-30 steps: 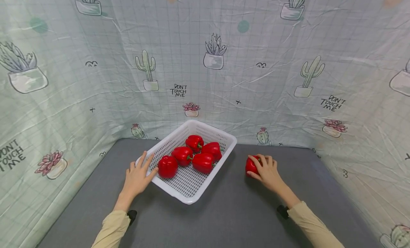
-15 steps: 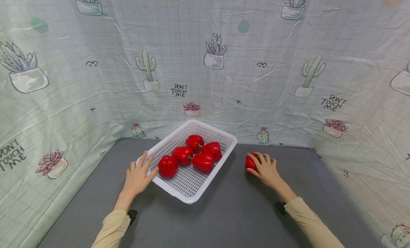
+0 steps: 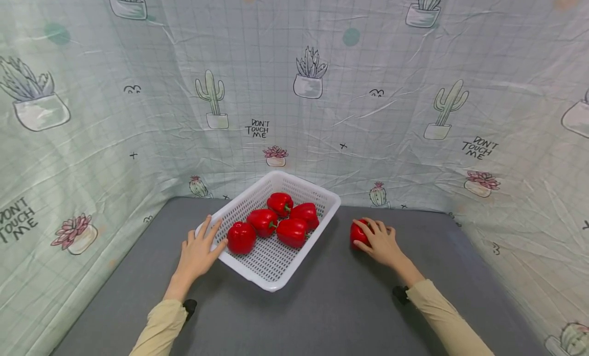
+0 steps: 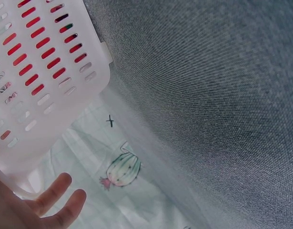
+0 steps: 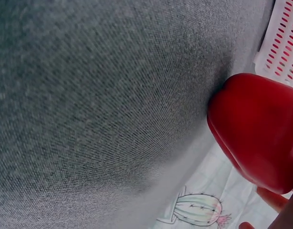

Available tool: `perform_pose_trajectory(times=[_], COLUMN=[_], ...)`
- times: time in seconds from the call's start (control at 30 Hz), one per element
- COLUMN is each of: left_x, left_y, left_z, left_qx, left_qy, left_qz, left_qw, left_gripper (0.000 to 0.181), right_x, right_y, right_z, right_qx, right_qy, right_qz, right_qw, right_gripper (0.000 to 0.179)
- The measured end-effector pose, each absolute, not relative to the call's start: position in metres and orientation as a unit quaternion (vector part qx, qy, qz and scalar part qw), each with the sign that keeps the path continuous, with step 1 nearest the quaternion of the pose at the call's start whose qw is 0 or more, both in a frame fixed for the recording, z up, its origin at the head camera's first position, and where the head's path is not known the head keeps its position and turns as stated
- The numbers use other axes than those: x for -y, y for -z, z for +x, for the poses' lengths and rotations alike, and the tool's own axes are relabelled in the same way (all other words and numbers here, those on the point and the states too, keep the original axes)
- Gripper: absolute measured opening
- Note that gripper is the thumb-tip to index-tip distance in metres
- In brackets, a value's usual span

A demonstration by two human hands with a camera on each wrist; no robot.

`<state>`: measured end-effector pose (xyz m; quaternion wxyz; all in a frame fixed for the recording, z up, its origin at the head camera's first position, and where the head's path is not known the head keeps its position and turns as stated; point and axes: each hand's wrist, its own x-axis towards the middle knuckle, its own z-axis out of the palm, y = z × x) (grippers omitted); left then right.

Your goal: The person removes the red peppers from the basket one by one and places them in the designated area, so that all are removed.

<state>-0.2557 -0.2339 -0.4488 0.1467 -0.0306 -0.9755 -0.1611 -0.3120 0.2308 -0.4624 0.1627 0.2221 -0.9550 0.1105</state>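
Observation:
A white perforated plastic basket (image 3: 248,274) stands on the grey tabletop, with several red bell peppers (image 3: 241,238) lying inside it. My left hand (image 3: 197,256) rests on the basket's left corner, fingers spread and fairly straight, thumb over the rim. In the left wrist view two fingertips (image 4: 65,180) of that hand reach past the basket's edge. To the right of the basket, my right hand (image 3: 383,246) grips another red bell pepper (image 3: 358,236) from above, covering its right part. The right wrist view shows this pepper (image 5: 256,129) close over the grey surface.
Grey cloth covers the tabletop (image 3: 313,315). A pale curtain (image 3: 340,115) printed with cacti closes off the back and both sides. The basket's back corner is near the curtain.
The right hand has shifted slightly left and away from the body, and its pepper has moved with it. The left hand and the basket have stayed in place.

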Motion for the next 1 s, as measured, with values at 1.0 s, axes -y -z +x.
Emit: perform_pose_trajectory(times=[1.0], left_x=[0.2338], left_y=[0.4492], left_z=[-0.256], left_qx=[0.974], left_qy=[0.165], left_qz=[-0.033], left_qw=[0.149], left_gripper=[0.062], right_x=[-0.237], right_y=[0.458], right_z=[-0.3096], right_qx=[0.953], right_qy=[-0.125], right_qz=[0.233], right_qw=[0.148], right_gripper=[0.073])
